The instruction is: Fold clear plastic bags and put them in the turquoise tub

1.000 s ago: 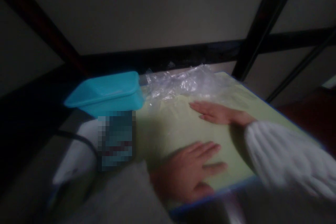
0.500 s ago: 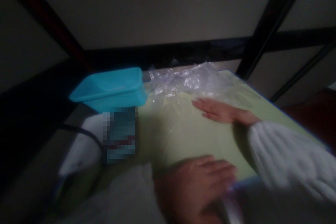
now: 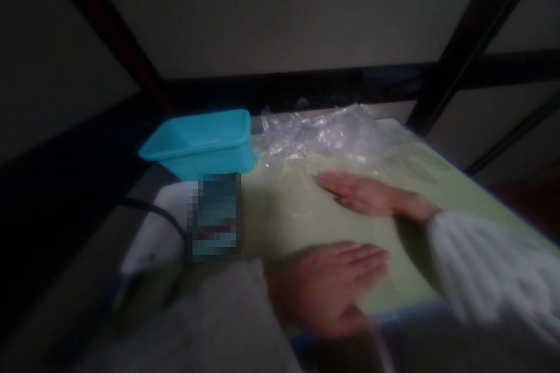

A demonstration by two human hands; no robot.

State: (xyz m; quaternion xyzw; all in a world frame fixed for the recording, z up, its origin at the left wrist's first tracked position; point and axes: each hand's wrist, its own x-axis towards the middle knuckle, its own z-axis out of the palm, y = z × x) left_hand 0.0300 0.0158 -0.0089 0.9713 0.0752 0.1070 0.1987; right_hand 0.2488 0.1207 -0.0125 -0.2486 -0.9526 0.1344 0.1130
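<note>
A crumpled clear plastic bag or sheet (image 3: 328, 131) lies along the far side of a yellow-green tabletop (image 3: 306, 218). Fingers extended, my right hand (image 3: 361, 192) rests flat just on the near side of the crumpled plastic. Closer to the front edge is my left hand (image 3: 328, 288), also flattened with its fingers pointing right and somewhat blurred. Neither hand grasps anything. Whether a smooth layer of the plastic lies under the palms, I cannot tell. A thin pale strip (image 3: 381, 345) hangs by the left thumb, at the table's front edge.
A turquoise plastic basin (image 3: 201, 157) stands at the back left. In front of it are a pixelated rectangular object (image 3: 214, 218), a white item (image 3: 160, 227) and a dark cable (image 3: 153, 208). Behind the table rises a pale panel with dark frames (image 3: 280, 87).
My left hand has moved away from the front edge, further onto the tabletop. My right hand has slid slightly nearer and left relative to the basin. The whole view has shifted a little.
</note>
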